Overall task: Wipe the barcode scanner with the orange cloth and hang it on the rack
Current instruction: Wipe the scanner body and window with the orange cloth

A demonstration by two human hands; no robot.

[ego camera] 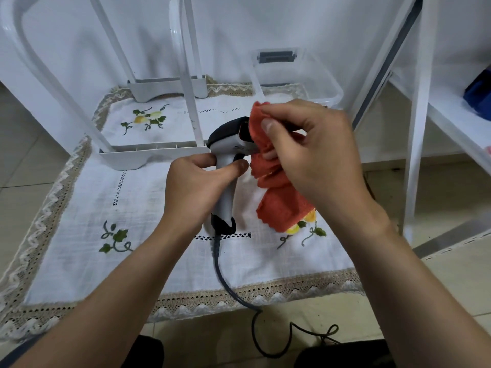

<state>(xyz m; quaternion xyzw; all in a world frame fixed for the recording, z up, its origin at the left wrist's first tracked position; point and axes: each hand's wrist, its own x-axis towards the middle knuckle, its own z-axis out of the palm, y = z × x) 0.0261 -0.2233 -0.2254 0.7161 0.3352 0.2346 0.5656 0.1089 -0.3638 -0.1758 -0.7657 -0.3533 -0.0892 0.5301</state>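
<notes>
the left hand (198, 179) grips the barcode scanner (228, 166) by its handle, above the table. the right hand (305, 147) pinches the orange cloth (276, 192) against its front. wiping looks underway. hanging on the rack (186, 75) is not yet done.

Orange cloth (279, 197) — grey-black scanner (228, 147).

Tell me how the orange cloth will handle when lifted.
The orange cloth is probably floppy: it hangs in loose folds below the right hand. It seems light, since a few fingers pinch it up. Its nubby weave likely grips rather than slides on the scanner.
</notes>
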